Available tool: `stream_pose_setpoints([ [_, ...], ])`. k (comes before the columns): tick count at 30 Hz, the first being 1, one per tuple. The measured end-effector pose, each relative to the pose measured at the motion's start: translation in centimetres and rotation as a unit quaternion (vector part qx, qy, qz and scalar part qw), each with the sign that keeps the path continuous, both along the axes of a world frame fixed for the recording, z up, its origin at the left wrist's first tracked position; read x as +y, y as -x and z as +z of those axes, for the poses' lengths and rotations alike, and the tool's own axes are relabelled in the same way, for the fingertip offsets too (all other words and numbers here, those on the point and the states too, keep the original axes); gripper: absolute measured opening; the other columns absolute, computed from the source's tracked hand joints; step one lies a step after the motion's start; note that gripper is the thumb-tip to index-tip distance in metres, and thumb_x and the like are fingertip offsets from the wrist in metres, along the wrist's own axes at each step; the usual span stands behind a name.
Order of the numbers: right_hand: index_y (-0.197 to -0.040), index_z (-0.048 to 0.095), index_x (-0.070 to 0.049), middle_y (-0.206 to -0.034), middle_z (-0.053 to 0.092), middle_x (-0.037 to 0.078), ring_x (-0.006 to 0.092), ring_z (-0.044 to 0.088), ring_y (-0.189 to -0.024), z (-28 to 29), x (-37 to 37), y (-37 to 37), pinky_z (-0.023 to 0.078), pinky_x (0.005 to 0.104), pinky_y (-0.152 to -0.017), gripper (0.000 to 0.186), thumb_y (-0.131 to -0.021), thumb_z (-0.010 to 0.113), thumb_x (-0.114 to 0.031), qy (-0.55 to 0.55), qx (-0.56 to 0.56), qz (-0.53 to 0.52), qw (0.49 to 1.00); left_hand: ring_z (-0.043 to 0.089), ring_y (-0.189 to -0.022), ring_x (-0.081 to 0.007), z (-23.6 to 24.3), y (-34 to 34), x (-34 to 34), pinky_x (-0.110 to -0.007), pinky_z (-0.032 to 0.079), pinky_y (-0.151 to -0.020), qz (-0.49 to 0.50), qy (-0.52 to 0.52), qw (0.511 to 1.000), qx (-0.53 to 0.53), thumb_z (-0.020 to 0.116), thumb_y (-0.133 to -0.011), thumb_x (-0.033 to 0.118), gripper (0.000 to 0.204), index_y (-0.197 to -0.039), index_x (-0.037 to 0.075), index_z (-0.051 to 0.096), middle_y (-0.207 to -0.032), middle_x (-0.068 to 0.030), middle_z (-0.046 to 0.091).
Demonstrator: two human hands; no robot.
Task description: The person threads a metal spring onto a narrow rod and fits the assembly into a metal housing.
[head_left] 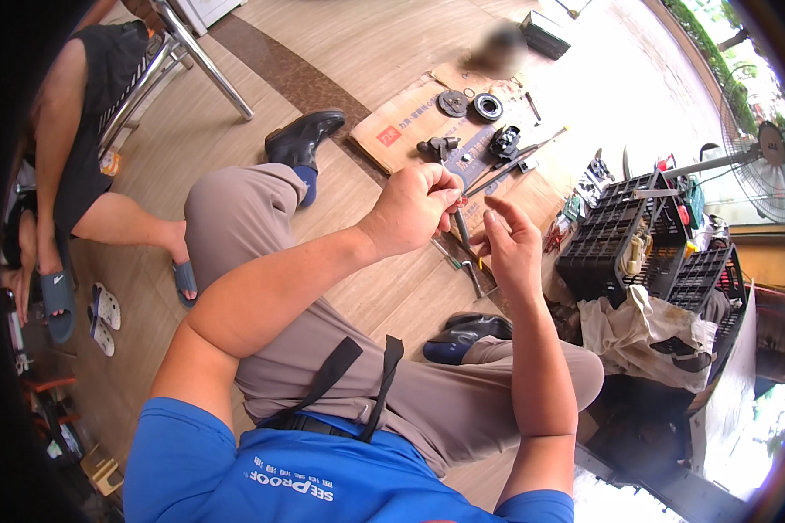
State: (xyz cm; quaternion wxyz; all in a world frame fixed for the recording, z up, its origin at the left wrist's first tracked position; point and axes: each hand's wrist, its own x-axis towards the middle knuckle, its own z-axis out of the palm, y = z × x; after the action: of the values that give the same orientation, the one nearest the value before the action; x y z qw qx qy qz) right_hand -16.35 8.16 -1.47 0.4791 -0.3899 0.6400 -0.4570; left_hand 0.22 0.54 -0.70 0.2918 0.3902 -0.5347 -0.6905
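Note:
My left hand (414, 209) is closed on a slim dark tool (461, 228), pinching it near a small red part at the upper end; a yellow bit shows at its lower end. My right hand (508, 240) is just beside the tool's lower part, fingers loosely bent and apart. Beyond them, a cardboard sheet (388, 131) holds a dark metal fitting (436, 148), a grey disc (452, 104), a ring-shaped part (488, 106), a black assembly (505, 142) and several rods. Thin tools (467, 279) lie on the floor below my hands.
Another person's legs (131, 222) and a metal chair (209, 74) are at left, with white clogs (105, 309). At right stand black crates (610, 240) with tan cloth (650, 336), and a fan (772, 148). A dark box (545, 35) sits at the back.

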Motion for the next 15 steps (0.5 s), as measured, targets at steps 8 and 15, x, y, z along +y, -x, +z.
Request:
stream_pose_setpoints([
  [8, -0.113, 0.059, 0.003, -0.086, 0.064, 0.005, 0.0089, 0.060, -0.068, -0.6, -0.3, -1.3, 0.049, 0.0221, -0.060, 0.021, -0.096, 0.056, -0.009, 0.058, -0.134, 0.050, 0.988, 0.055, -0.059, -0.0069, 0.1, 0.0, 0.2, -0.023, 0.048, -0.054, -0.004, -0.024, 1.000, 0.012, 0.052, -0.098, 0.010, 0.013, -0.091, 0.001, 0.058, -0.072, -0.0019, 0.058],
  [15, -0.094, 0.063, 0.002, -0.069, 0.059, 0.000, 0.0054, 0.053, -0.059, 0.8, 0.1, -1.4, 0.043, 0.0203, -0.053, 0.012, -0.094, 0.060, -0.010, 0.030, -0.046, 0.054, 0.997, 0.054, -0.058, -0.0069, 0.3, 0.0, 0.2, -0.022, 0.048, -0.053, -0.005, -0.028, 1.000, 0.011, 0.052, -0.098, 0.010, 0.013, -0.090, 0.001, 0.057, -0.070, -0.0019, 0.058],
])
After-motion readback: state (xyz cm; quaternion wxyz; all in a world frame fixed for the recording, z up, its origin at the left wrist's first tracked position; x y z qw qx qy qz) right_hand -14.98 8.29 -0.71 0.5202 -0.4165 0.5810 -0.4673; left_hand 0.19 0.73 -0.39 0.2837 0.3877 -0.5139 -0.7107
